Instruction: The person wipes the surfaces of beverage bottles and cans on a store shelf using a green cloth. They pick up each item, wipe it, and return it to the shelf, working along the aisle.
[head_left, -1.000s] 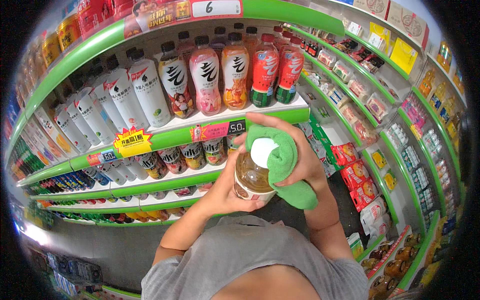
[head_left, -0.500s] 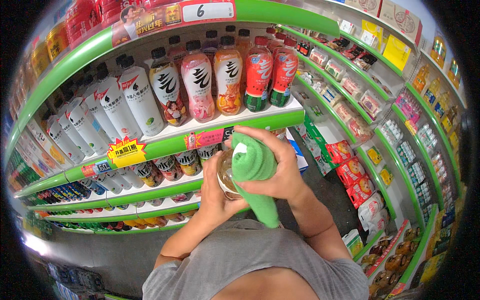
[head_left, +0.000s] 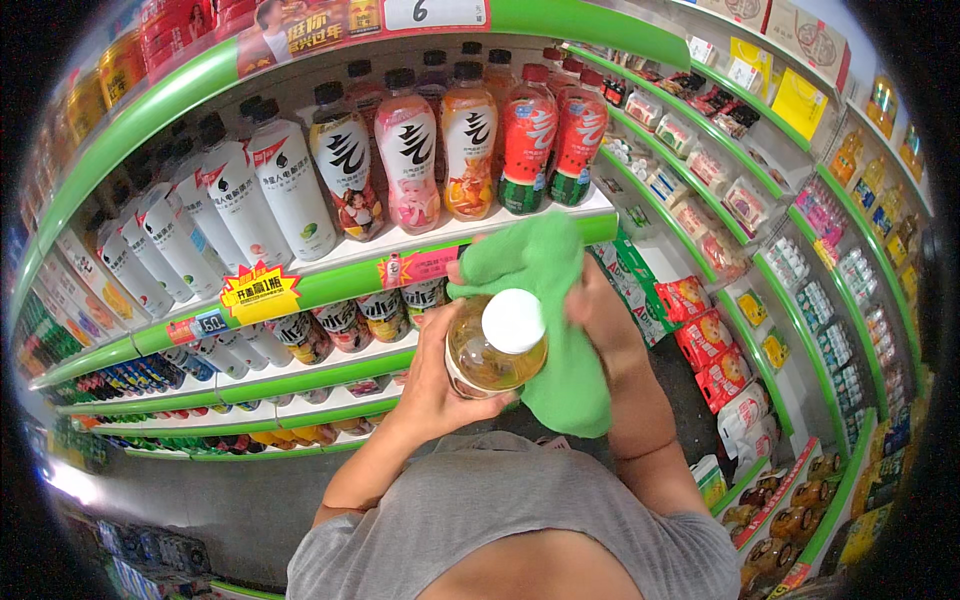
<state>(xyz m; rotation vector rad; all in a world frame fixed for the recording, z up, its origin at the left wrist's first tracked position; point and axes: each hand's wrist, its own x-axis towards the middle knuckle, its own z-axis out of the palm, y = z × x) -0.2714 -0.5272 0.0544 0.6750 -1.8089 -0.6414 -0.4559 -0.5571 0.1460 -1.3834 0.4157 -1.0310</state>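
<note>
Nearest, the person's grey shirt point(head_left: 500, 490) fills the lower middle. Just ahead of it, the left hand point(head_left: 425, 385) has its fingers curled round the bottle point(head_left: 490, 350), between shirt and shelf point(head_left: 340, 283). That side grip seems chosen to steady the bottle while leaving the white cap point(head_left: 513, 322) and clear shoulder bare. The right hand point(head_left: 595, 300) is blurred and partly behind the green cloth point(head_left: 560, 325); how far its fingers close on it, I cannot tell. The cloth hangs just beside the bottle, loosely folded, its lower end drooping.

Beyond, white bottles point(head_left: 292, 185) and pink, orange and red bottles point(head_left: 528, 140) stand upright with labels outward, presumably for reading from the aisle. Cans point(head_left: 382, 320) line the tier below, probably grouped by kind. Farther right, red packs point(head_left: 706, 340) stand by the side shelves point(head_left: 790, 290).
</note>
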